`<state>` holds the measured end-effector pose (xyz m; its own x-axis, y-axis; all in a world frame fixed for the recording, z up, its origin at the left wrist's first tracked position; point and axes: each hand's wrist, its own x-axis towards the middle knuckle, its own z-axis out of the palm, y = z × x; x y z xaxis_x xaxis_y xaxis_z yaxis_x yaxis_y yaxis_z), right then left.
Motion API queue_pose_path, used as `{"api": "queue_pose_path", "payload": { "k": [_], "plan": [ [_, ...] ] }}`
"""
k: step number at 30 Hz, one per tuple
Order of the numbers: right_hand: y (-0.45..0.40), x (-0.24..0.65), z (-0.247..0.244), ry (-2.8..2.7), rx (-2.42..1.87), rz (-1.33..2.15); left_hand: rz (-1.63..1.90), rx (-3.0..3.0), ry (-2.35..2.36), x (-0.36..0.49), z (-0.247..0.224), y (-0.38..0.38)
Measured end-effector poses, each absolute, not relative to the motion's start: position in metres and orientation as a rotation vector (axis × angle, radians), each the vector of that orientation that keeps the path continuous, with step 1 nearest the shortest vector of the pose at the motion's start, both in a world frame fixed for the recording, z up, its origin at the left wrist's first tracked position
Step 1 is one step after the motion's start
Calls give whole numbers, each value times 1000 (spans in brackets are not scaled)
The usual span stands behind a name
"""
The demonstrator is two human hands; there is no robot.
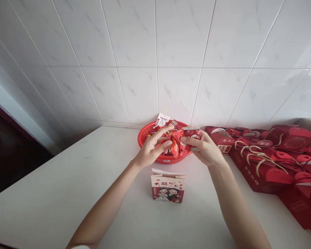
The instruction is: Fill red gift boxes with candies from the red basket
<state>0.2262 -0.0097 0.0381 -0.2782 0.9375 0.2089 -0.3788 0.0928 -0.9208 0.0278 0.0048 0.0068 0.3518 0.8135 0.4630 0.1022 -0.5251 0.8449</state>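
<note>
Pinching red packets (192, 132) between thumb and fingers, right hand (208, 149) is by the red basket (140, 139) opposite the left hand (150, 148), half-curled, its hold on the orange-red sweet (174, 149) at its thumb tip undeterminable; open-topped paper box (168, 191) upright on white table (67, 193), nearer than basket.

At twelve, grey-veined white wall tiles (181, 34); toward four, clustered red gift boxes (264, 178), some rope-handled; toward eight, a white tabletop (75, 186).

On our table (67, 193), a carton (168, 192) stands before a basket (177, 159) of packets (169, 133); boxes (264, 174) lie to our right.
</note>
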Motion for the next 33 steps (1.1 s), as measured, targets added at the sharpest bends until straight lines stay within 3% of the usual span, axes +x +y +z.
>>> {"api": "queue_pose_path", "payload": {
  "k": [9,16,24,33],
  "plan": [
    [-27,233,51,-1354,-685,1294,993,1921,734,2,23,-16],
    [-30,265,54,-1449,-741,1177,390,2233,679,-19,42,-31],
    [-22,264,48,-1760,-868,1205,621,2058,1020,4,13,-17],
    [-16,256,46,-1868,-954,953,644,2097,1131,14,3,-11]
  ]
}}
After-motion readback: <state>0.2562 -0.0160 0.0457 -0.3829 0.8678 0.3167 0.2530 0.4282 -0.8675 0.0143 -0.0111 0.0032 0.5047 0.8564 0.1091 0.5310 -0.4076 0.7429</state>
